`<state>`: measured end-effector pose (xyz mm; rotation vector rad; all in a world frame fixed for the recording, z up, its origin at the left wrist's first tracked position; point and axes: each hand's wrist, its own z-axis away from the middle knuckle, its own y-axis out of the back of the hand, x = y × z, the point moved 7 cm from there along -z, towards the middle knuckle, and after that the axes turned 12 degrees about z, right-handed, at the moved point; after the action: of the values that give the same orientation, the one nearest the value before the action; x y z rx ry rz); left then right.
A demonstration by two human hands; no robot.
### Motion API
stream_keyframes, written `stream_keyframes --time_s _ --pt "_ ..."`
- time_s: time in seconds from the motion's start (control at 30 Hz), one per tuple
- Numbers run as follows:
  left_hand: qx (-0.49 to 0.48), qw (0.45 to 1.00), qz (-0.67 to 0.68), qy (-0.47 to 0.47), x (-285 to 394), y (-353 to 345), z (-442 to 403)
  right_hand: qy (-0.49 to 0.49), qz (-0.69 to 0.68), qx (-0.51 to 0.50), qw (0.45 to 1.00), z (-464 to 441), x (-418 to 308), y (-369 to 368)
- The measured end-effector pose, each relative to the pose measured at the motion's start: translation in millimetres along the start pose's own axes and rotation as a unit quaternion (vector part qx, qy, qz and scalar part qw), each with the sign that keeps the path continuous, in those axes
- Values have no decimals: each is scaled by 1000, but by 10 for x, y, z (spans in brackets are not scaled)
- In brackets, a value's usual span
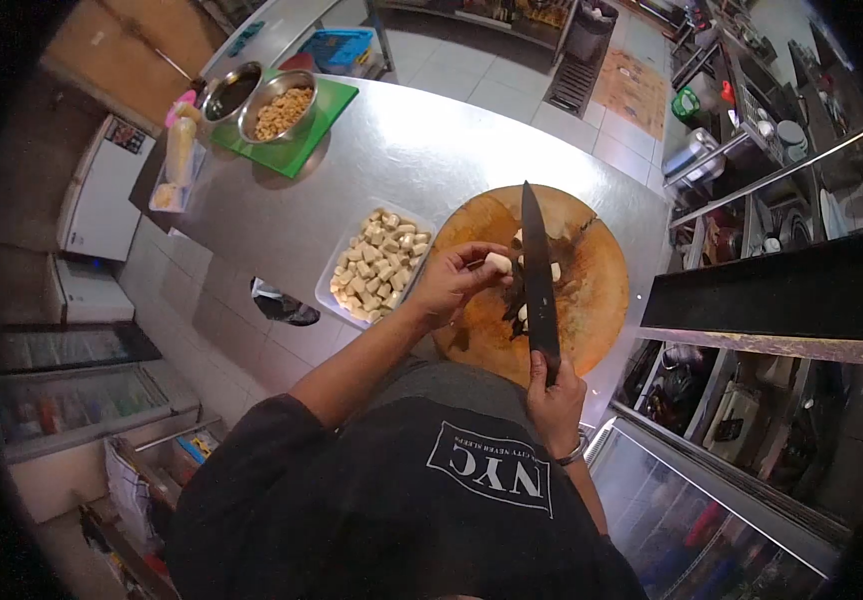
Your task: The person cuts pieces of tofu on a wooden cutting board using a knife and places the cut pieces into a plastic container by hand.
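Observation:
A round wooden chopping board [597, 270] with a dark-stained middle lies on the steel table. My right hand [556, 398] grips the handle of a large kitchen knife [538, 265], whose long dark blade points away from me over the board. Between the thumb and fingers of my left hand [457, 283] is a pale chunk of food [499, 263], just left of the blade. A few similar pieces lie on the board, partly hidden behind the knife, with some dark scraps. Left of the board, a clear plastic tub [326, 290] is filled with pale cut chunks [380, 262].
On the steel table [412, 125], a green cutting board [327, 115] carries a metal bowl of brown pieces [285, 110] and a bowl of dark liquid [233, 92]. A bottle [181, 150] stands in a small tray. Shelves line the right side.

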<state>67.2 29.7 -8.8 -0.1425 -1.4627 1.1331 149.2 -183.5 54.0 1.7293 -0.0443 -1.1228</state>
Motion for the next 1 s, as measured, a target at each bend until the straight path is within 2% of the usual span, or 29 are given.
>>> stream_keyframes --time_s 0.07,0.2,0.3,0.4,0.5,0.57,0.7,0.8,0.87,1.0 --pt "-5 993 117 1 27 14 39 27 7 7 1000 -13 -59 -5" --pt "0 987 160 10 53 -32 96 52 23 -13 998 -23 -104 -17" --pt "-31 985 172 -2 57 -105 88 72 36 -7 997 -30 -121 -21" --pt "-45 986 157 -19 102 -166 102 59 31 -17 998 -37 -152 0" --pt "-51 994 88 -41 144 -233 143 39 34 -38 998 -34 -140 -14" --pt "-82 995 -46 -31 130 -316 193 56 21 -6 998 -29 -141 -2" --pt "-92 991 -100 2 80 -328 232 63 15 -6 998 -17 -124 -14" --pt "-79 995 -46 32 -28 -237 207 37 29 -15 999 -18 -111 -1" --pt "-2 990 137 -13 19 -173 192 25 -2 7 1000 -10 -97 36" --pt "-6 982 185 -24 100 14 115 39 16 8 999 0 -67 18"
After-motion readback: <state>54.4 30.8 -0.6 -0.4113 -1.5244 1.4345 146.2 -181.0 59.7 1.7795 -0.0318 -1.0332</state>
